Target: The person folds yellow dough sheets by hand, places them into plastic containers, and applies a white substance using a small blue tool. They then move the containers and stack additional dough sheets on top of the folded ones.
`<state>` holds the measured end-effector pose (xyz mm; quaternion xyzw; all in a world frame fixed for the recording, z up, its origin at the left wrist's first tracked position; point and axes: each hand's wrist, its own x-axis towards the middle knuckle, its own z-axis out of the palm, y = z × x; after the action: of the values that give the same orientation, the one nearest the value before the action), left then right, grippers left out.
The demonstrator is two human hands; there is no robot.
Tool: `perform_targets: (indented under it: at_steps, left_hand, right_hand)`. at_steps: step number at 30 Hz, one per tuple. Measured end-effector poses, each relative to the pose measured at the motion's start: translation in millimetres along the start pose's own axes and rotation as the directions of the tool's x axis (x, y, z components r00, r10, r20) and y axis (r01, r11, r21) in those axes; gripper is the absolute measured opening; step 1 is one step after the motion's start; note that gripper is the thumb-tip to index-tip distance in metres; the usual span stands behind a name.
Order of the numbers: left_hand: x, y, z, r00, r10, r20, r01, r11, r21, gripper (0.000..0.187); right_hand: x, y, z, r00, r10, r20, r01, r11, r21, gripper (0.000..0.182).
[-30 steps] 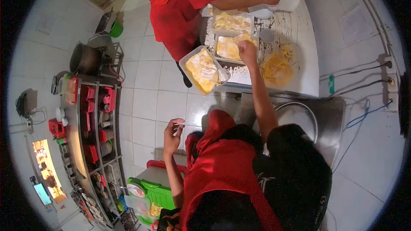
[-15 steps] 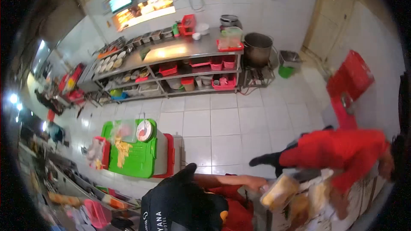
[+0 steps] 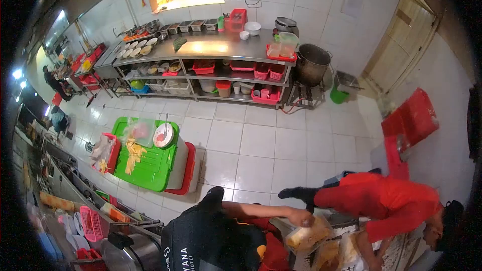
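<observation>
Head view looks across a tiled kitchen, w/ the person's own shoulder and black sleeve (image 3: 211, 241) low in frame. One hand (image 3: 301, 217) shows at the end of an arm stretched to the right; from this angle can't tell if it's the left or right one. Its fingers are curled onto the top edge of a clear plastic tub (image 3: 307, 236) of yellow food, pinching the rim. The other hand isn't visible.

The tub sits at the bottom right, tilted, just above a worktop (image 3: 401, 256) where more yellow food (image 3: 346, 251) lies. A co-worker in red (image 3: 386, 200) bends over that same worktop, very near the tub.

Risks, as I judge them:
- Grip is on one edge only, so the tub hangs tilted; food could slide out or the thin wall could buckle.
- Head is turned toward the room, not the tub, so the hand works nearly blind; a bump vs the co-worker's arm seems possible.
- Floor (image 3: 261, 145) looks shiny, maybe wet; a slip while twisted would dump the load.

Further off: green lid (image 3: 150, 163) on a red crate w/ scraps, steel shelves (image 3: 211, 55), big pot (image 3: 311, 62).
</observation>
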<state>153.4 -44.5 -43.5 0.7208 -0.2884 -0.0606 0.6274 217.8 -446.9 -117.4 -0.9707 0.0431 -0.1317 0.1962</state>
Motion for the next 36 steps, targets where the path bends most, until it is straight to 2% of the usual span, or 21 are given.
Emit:
perform_targets:
  at_steps: [1,2,6,9,13,15,16,17,19,23,25,26,28,30,31,32,33,34,35,36]
  left_hand:
    - [-7.4,-1.8,2.7,1.000,0.019,-0.013,-0.019,1.000,0.010,0.011]
    - [-12.6,-3.6,7.9,0.998,-0.064,0.005,0.064,0.998,-0.006,0.014]
    - [-26.7,-9.6,29.3,0.980,-0.200,-0.019,0.196,0.973,-0.125,0.018]
    - [-25.9,-16.4,42.9,0.989,-0.144,-0.045,0.140,0.988,-0.071,0.022]
    - [-12.9,7.3,51.0,0.989,-0.124,-0.079,0.113,0.984,-0.138,0.022]
    - [-3.8,8.2,57.0,0.998,-0.025,-0.055,0.014,0.984,-0.178,0.024]
    - [3.9,0.3,63.7,1.000,-0.012,-0.014,0.011,0.996,-0.092,0.026]
    - [6.0,-7.1,70.1,1.000,-0.016,-0.011,0.015,0.995,-0.095,0.026]
    - [17.4,18.2,66.6,0.995,-0.085,0.059,0.093,0.986,-0.138,0.028]
    - [32.1,0.4,83.7,0.993,-0.020,0.119,0.036,0.991,-0.132,0.022]
    - [36.7,-0.4,90.3,0.975,0.209,0.073,-0.198,0.971,-0.136,0.033]
    - [37.9,-10.4,93.4,0.973,0.208,0.101,-0.188,0.966,-0.175,0.042]
    - [32.6,21.9,72.1,0.977,0.206,0.048,-0.201,0.975,-0.099,0.059]
    - [22.4,0.6,70.1,0.983,0.002,0.182,0.072,0.915,-0.398,0.041]
    - [28.3,33.6,54.9,0.919,-0.309,0.243,0.381,0.855,-0.351,0.037]
    - [28.2,39.2,48.7,0.938,-0.262,0.228,0.324,0.897,-0.300,0.034]
    - [29.5,30.9,48.5,0.954,-0.236,0.184,0.269,0.946,-0.183,0.031]
    - [28.0,32.4,46.5,0.943,-0.285,0.170,0.317,0.926,-0.205,0.025]
    - [29.5,31.3,46.5,0.929,-0.332,0.166,0.349,0.933,-0.089,0.023]
    - [26.8,29.2,52.4,0.913,-0.370,0.169,0.396,0.905,-0.157,0.021]
  right_hand:
    - [1.3,2.1,1.5,1.000,-0.004,-0.001,0.004,1.000,0.006,0.027]
    - [3.1,6.6,1.7,1.000,-0.007,0.007,0.007,1.000,0.005,0.027]
    - [11.7,15.1,5.1,0.999,-0.044,0.015,0.044,0.999,0.019,0.027]
    - [13.9,24.4,6.6,0.998,-0.062,0.019,0.061,0.998,0.030,0.027]
    - [14.8,34.8,9.9,0.997,-0.074,0.026,0.073,0.997,0.036,0.028]
    - [14.8,39.9,4.4,0.997,-0.069,0.025,0.068,0.997,0.032,0.028]
    - [12.8,40.3,3.1,0.997,-0.074,0.030,0.073,0.997,0.026,0.028]
    - [15.2,37.9,4.8,0.996,-0.085,0.029,0.084,0.996,0.031,0.028]
    - [10.0,51.4,4.5,0.996,-0.083,0.031,0.083,0.996,0.024,0.029]
    - [8.0,67.9,16.8,0.988,-0.150,0.028,0.149,0.988,0.033,0.029]
    - [0.8,85.6,20.9,0.981,-0.191,0.014,0.191,0.981,0.025,0.030]
    - [-3.7,91.7,22.9,0.975,-0.221,0.003,0.221,0.975,0.010,0.030]
    - [9.7,72.3,41.7,0.956,-0.292,-0.011,0.291,0.956,-0.047,0.031]
    - [-4.9,97.5,28.9,0.969,-0.246,-0.026,0.239,0.959,-0.154,0.031]
    - [-14.1,118.2,21.7,0.970,-0.241,-0.038,0.228,0.950,-0.214,0.031]
    - [-29.0,111.1,6.0,0.997,-0.042,-0.072,0.042,0.999,0.002,0.030]
    - [-31.2,88.5,-17.5,0.958,-0.196,-0.208,0.183,0.980,-0.081,0.031]
    - [-34.5,65.7,-46.6,0.978,-0.092,-0.188,0.099,0.995,0.026,0.032]
    - [-39.3,42.9,-76.1,0.986,0.014,-0.166,0.008,0.992,0.129,0.032]
    - [-45.1,51.7,-80.7,0.973,-0.001,-0.232,0.054,0.974,0.221,0.033]
